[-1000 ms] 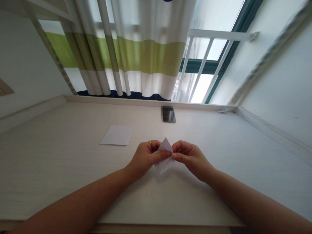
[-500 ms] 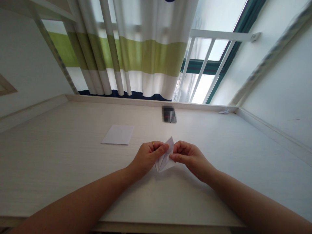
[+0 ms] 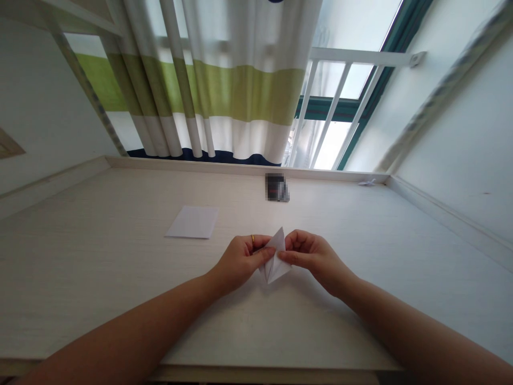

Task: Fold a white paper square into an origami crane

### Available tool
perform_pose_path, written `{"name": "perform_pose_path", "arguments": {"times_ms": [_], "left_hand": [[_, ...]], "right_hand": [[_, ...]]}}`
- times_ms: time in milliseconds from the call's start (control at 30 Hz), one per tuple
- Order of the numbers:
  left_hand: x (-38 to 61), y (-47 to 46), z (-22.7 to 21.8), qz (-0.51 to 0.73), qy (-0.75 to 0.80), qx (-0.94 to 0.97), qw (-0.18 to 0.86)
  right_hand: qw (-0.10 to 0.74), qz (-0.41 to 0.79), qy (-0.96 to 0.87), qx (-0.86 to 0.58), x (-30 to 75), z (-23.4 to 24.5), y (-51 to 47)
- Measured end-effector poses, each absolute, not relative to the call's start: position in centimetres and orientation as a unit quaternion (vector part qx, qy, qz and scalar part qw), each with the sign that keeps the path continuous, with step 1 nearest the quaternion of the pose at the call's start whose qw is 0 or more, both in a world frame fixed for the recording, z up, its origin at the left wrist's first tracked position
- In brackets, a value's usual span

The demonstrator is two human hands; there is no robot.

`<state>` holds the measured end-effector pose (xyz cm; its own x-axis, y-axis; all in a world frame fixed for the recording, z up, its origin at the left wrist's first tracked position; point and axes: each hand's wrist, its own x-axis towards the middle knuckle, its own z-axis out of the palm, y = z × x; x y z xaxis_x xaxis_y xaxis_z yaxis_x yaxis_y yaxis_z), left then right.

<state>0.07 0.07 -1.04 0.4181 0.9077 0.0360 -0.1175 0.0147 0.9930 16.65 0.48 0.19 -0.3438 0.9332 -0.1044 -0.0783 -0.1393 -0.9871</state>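
A small piece of folded white paper (image 3: 277,270) is held up between my two hands over the pale table, its pointed tip upward and creases running down to its lower corner. My left hand (image 3: 246,259) pinches its left side, thumb on the near face; a gold ring is on one finger. My right hand (image 3: 310,254) pinches the right edge between thumb and bent fingers. The fingers behind the paper are partly hidden. Beyond my left hand, a flat square of white paper (image 3: 192,222) lies on the table.
A dark, pixelated object (image 3: 276,187) lies near the back of the table (image 3: 120,256). In the far right corner is a small white paper-like piece (image 3: 366,183). A low raised edge runs along the back, with a striped curtain (image 3: 240,91) and white railing (image 3: 360,55) behind.
My left thumb has slid down and left on the folded paper. The paper has turned slightly, its lower corner shifting right. My right hand keeps its pinch.
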Motion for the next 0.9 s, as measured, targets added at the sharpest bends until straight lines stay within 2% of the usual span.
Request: {"name": "perform_pose_path", "arguments": {"times_ms": [467, 900], "left_hand": [[0.42, 0.14, -1.49, 0.443, 0.362, 0.54, 0.617], [0.16, -0.01, -1.14, 0.421, 0.35, 0.543, 0.637]], "right_hand": [[0.386, 0.651, -0.514, -0.405, 16.56, 0.07, 0.36], [0.385, 0.664, -0.51, -0.389, 16.62, -0.07, 0.33]]}}
